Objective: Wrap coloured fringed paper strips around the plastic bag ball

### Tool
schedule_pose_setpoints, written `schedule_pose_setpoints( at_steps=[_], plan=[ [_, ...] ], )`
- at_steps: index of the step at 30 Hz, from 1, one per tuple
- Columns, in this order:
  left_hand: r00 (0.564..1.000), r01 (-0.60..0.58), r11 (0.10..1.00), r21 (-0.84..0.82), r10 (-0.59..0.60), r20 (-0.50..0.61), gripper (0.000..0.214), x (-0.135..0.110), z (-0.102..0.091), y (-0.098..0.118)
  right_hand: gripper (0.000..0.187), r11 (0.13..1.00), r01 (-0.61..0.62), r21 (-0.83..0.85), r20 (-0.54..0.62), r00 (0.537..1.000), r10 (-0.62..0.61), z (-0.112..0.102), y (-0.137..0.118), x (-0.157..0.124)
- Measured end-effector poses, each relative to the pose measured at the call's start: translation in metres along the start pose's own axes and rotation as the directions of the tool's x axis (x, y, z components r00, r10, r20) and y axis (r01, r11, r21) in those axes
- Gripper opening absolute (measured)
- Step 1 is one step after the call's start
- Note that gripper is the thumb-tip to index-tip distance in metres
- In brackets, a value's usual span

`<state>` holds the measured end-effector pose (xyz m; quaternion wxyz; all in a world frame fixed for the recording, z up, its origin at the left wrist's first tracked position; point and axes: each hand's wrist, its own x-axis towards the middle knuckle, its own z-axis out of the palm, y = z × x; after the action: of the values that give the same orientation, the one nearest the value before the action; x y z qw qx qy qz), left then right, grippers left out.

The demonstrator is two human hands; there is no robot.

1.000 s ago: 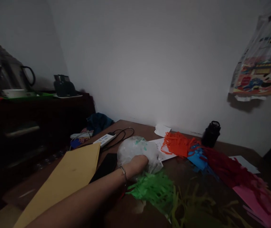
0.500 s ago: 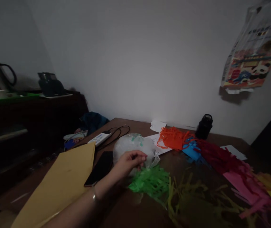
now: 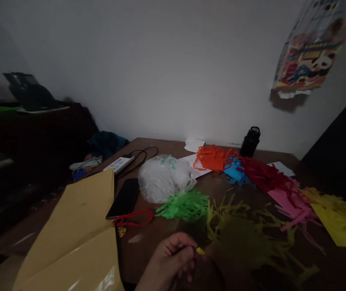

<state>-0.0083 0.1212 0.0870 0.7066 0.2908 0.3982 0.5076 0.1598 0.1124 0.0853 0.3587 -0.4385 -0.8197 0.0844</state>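
Observation:
My left hand [image 3: 173,260] is at the near middle of the table, closed in a pinch between thumb and forefinger. A small yellow scrap [image 3: 201,251] sticks out at its fingertips; whether it is paper or something else is too small to tell. Just beyond the hand lies a heap of green shredded paper strips [image 3: 186,205]. To its right, olive-yellow fringed paper [image 3: 245,242] spreads over the dark tabletop. A red cord loop with a gold charm [image 3: 136,218] lies left of the hand, beside a black phone [image 3: 124,198]. My right hand does not show.
A brown paper envelope [image 3: 79,226] covers the left side. A clear plastic bag [image 3: 157,182] sits mid-table. Orange [image 3: 214,157], blue [image 3: 236,171], dark red [image 3: 262,173], pink [image 3: 288,202] and yellow fringed paper [image 3: 336,218] line the right. A black bottle-like object [image 3: 250,141] stands near the wall.
My left hand has moved down toward me, away from the plastic bag, and a yellow scrap now shows in its fingertips. The red cord loop is uncovered. The view has shifted right and down.

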Motion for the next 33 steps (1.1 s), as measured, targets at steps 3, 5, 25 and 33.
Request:
schedule_pose_setpoints(
  at_steps=[3,5,25,33],
  plan=[
    [0.999,-0.025,0.999,-0.020,0.025,-0.041,0.040,-0.002,0.002,-0.007,0.025,1.000,0.009,0.004,0.019,1.000,-0.009,0.001,-0.001,-0.002],
    [0.997,-0.053,0.998,-0.020,0.052,-0.064,0.041,-0.004,0.004,-0.010,0.025,1.000,0.013,0.004,0.029,0.999,-0.013,0.000,-0.001,-0.004],
    [0.964,-0.265,0.907,0.327,0.244,0.103,0.026,-0.014,-0.013,-0.021,0.022,0.996,0.067,0.058,0.107,0.992,-0.073,0.011,0.023,-0.024],
    [0.917,-0.399,0.807,0.435,0.341,0.208,0.018,-0.016,-0.013,-0.022,0.023,0.994,0.001,0.105,0.242,0.970,-0.026,0.011,0.029,-0.030]
  ],
)
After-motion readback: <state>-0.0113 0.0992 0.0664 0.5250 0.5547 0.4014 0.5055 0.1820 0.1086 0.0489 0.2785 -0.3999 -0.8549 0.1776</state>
